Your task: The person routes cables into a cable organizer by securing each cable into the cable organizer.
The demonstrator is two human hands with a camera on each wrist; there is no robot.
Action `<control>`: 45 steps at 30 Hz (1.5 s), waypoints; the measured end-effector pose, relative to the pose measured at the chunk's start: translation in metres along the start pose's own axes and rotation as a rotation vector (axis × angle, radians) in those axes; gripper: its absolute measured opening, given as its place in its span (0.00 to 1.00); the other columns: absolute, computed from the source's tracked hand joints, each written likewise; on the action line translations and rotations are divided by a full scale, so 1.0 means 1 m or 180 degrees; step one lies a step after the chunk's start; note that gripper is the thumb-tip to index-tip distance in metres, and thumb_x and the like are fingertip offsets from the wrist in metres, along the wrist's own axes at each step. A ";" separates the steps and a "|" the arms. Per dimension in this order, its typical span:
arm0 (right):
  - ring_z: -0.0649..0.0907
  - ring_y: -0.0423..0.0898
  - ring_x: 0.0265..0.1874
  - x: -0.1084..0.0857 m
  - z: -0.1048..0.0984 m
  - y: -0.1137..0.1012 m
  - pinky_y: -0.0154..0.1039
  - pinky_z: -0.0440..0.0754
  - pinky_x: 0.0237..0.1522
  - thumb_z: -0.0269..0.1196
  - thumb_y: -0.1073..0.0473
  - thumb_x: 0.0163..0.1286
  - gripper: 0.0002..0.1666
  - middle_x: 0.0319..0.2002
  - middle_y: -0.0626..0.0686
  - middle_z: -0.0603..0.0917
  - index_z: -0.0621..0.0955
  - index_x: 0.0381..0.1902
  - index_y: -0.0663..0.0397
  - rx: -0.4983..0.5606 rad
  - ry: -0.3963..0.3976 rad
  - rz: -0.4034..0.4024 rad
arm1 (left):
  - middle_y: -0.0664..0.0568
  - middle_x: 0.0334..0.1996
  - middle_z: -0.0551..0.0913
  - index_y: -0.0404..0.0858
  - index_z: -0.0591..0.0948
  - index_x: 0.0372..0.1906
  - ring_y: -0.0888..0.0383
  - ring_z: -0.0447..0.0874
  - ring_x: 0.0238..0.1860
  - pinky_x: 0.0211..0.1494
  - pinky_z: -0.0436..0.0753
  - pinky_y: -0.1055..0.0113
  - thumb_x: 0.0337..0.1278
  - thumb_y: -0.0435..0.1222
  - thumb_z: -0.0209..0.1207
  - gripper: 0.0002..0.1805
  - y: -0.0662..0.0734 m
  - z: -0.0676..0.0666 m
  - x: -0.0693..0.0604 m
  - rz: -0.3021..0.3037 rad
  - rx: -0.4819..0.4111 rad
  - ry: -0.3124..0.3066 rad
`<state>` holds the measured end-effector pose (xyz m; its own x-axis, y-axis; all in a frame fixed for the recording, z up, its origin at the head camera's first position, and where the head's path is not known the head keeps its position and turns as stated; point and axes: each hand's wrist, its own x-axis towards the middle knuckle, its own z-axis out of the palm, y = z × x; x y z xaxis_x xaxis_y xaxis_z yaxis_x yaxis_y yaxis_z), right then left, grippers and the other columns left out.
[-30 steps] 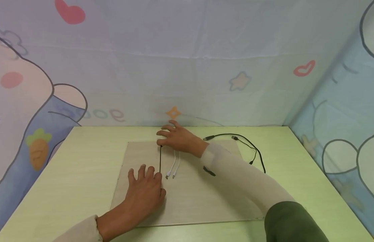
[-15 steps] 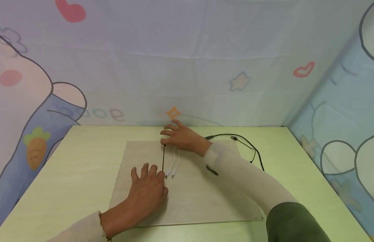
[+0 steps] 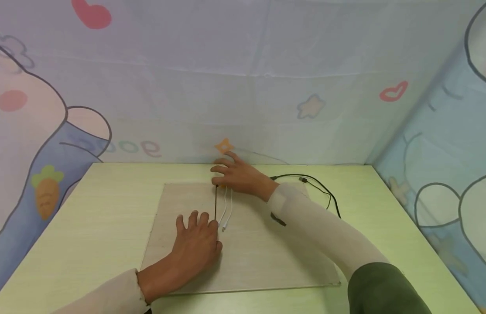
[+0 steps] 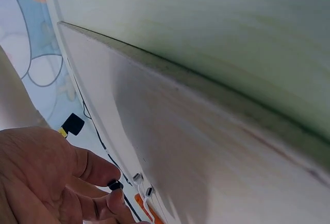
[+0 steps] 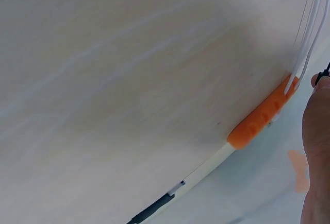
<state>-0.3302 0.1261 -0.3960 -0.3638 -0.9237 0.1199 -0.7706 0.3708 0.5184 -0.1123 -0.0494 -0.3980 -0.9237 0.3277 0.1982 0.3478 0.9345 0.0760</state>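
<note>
Black cable (image 3: 216, 203) runs straight between my two hands over the board (image 3: 274, 261) on the counter (image 3: 109, 226), and it has shifted sideways so that it now lies just beside the two white cables (image 3: 231, 206). The fingers of my left hand (image 3: 198, 242) pinch its near end and those of my right hand (image 3: 243, 176) its far end, which I judge keeps it from slackening. The gap is narrower but not closed, and I can't tell whether it touches the board.

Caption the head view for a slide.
Left hand and right hand hold a thin black cable straight beside white cable strands.
</note>
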 end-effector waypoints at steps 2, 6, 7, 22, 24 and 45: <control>0.77 0.53 0.81 -0.002 0.000 0.002 0.64 0.70 0.85 0.64 0.47 0.86 0.07 0.74 0.46 0.84 0.84 0.56 0.33 -0.0028 0.0052 -0.0005 | 0.38 0.53 0.85 0.33 0.87 0.45 0.33 0.80 0.67 0.69 0.72 0.24 0.67 0.39 0.73 0.13 0.002 0.000 0.002 0.0008 0.0008 0.0007; 0.77 0.53 0.81 -0.006 0.001 0.005 0.64 0.69 0.85 0.66 0.45 0.85 0.08 0.74 0.46 0.85 0.84 0.56 0.33 -0.0048 0.0006 0.0028 | 0.39 0.52 0.84 0.34 0.86 0.45 0.33 0.80 0.66 0.69 0.72 0.26 0.67 0.39 0.73 0.12 0.004 0.001 0.004 0.0022 0.0026 0.0046; 0.77 0.53 0.81 -0.007 0.001 0.005 0.64 0.69 0.85 0.66 0.44 0.85 0.08 0.74 0.46 0.85 0.85 0.56 0.33 -0.0043 -0.0012 0.0038 | 0.39 0.51 0.84 0.34 0.86 0.44 0.33 0.80 0.66 0.69 0.72 0.26 0.66 0.39 0.73 0.12 0.005 0.001 0.004 0.0023 0.0034 0.0062; 0.79 0.52 0.78 -0.016 0.003 0.010 0.62 0.70 0.85 0.64 0.46 0.86 0.07 0.72 0.47 0.86 0.85 0.55 0.33 -0.0100 0.0085 0.0070 | 0.37 0.50 0.85 0.33 0.84 0.40 0.31 0.81 0.65 0.67 0.73 0.25 0.65 0.38 0.73 0.12 0.010 0.006 0.009 0.0122 -0.0002 0.0130; 0.79 0.52 0.78 -0.019 0.005 0.011 0.62 0.70 0.85 0.64 0.45 0.86 0.07 0.72 0.47 0.86 0.84 0.56 0.33 -0.0125 0.0096 0.0084 | 0.37 0.51 0.85 0.33 0.84 0.40 0.31 0.81 0.65 0.67 0.73 0.25 0.66 0.38 0.73 0.12 0.012 0.006 0.011 0.0139 0.0011 0.0136; 0.80 0.52 0.76 -0.040 0.015 0.019 0.61 0.72 0.84 0.71 0.54 0.83 0.10 0.74 0.46 0.85 0.84 0.55 0.32 -0.0273 0.0023 0.0288 | 0.40 0.46 0.83 0.35 0.84 0.38 0.32 0.81 0.59 0.69 0.71 0.25 0.65 0.40 0.75 0.13 0.026 0.012 0.027 0.0195 0.0030 0.0138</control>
<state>-0.3385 0.1715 -0.4040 -0.4257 -0.8877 0.1754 -0.6871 0.4433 0.5757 -0.1302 -0.0147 -0.4021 -0.8929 0.3781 0.2444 0.4018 0.9142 0.0534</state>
